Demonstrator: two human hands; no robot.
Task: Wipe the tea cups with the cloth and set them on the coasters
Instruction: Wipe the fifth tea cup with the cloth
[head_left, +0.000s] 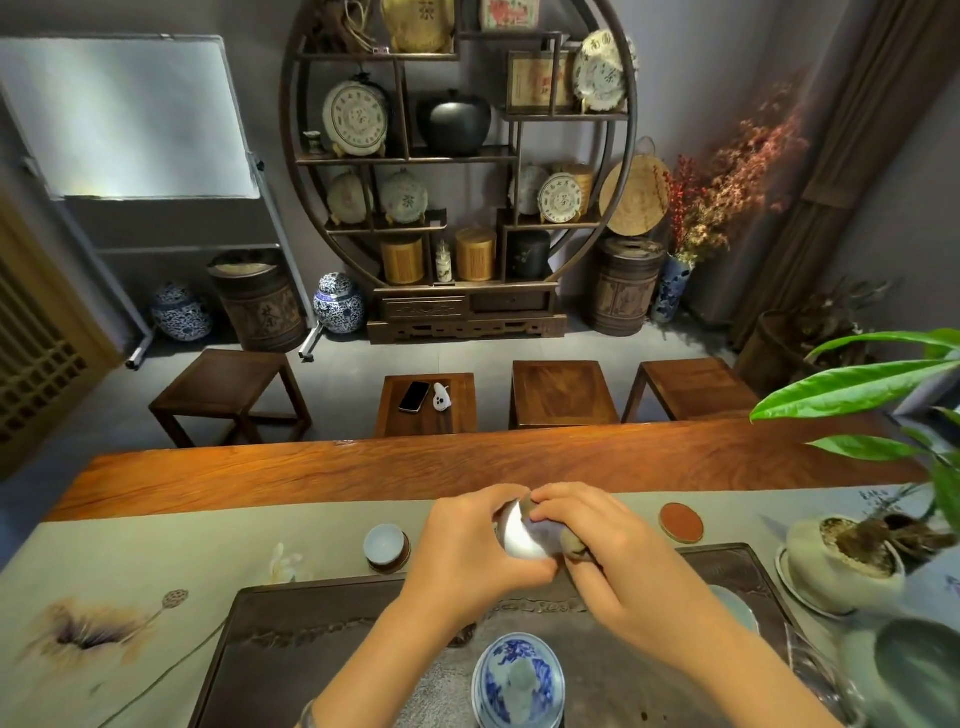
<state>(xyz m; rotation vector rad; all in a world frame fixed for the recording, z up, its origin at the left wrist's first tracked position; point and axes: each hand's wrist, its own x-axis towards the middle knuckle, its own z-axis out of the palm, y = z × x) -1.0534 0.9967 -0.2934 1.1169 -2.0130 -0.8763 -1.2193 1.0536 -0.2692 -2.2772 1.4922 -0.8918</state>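
Now, head view: left hand (467, 551) grips cup (519, 538) above the tray (311, 649); right hand (587, 525) pinches cloth (571, 543) against it. Bare coaster (681, 522) lies right of the grip, nearer the right hand.

free: bare coaster (681, 522) right | blocked: plant pot (844, 564) beyond

White cup (519, 535) tilted with brown cloth (571, 543); 1 cup (383, 540) on coaster (402, 556).
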